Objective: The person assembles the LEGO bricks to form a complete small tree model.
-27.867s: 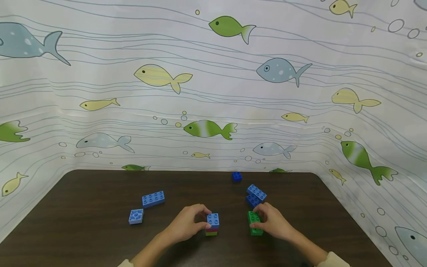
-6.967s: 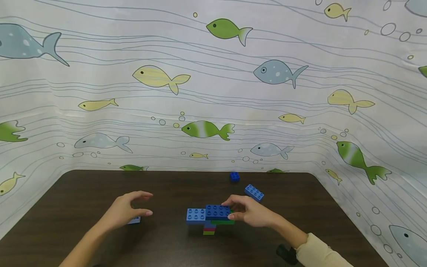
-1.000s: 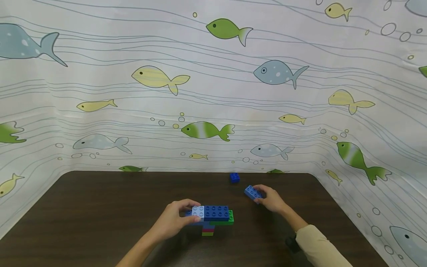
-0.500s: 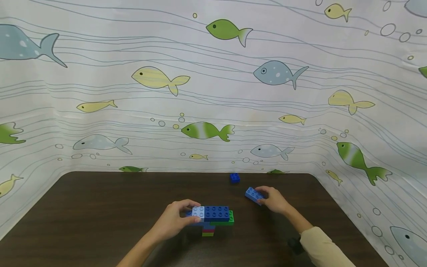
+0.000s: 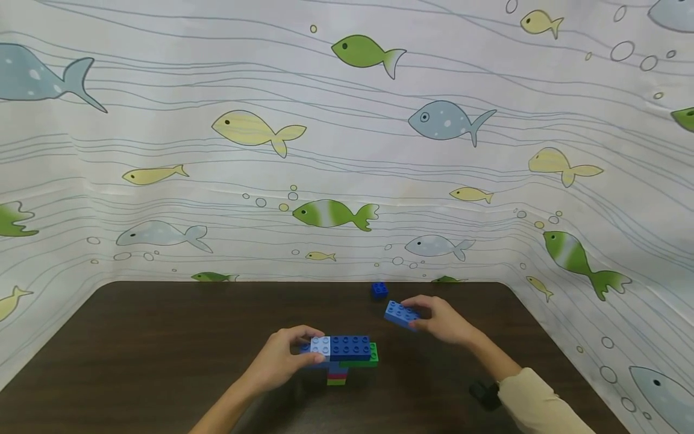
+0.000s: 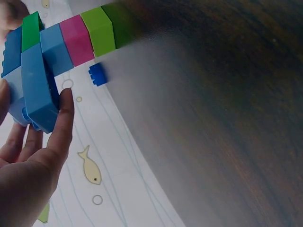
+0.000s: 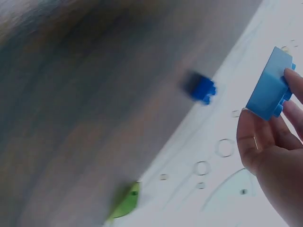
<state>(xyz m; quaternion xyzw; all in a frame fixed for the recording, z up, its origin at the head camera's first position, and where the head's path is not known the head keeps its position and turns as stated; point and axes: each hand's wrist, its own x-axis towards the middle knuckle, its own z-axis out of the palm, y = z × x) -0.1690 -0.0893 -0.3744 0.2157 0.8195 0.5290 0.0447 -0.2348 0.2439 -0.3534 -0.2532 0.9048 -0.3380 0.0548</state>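
A tower of toy building bricks stands mid-table: a lime brick lowest, then a magenta brick and a blue one. A long blue brick and a green brick spread sideways above. A dark blue eight-stud brick and a pale blue square brick form the top. My left hand pinches the tower's left end, around the pale brick, thumb in front. To the right, my right hand grips a light blue eight-stud brick, held off the table, studs up in the head view.
A small blue four-stud brick sits near the far edge of the dark wooden table. A fish-patterned sheet rises behind and along the sides. A black object is by the right sleeve.
The three-brick stack has gained a green brick, a long blue one, a dark blue one and the pale square one. Lately my right hand lifted the light blue brick and carried it left.
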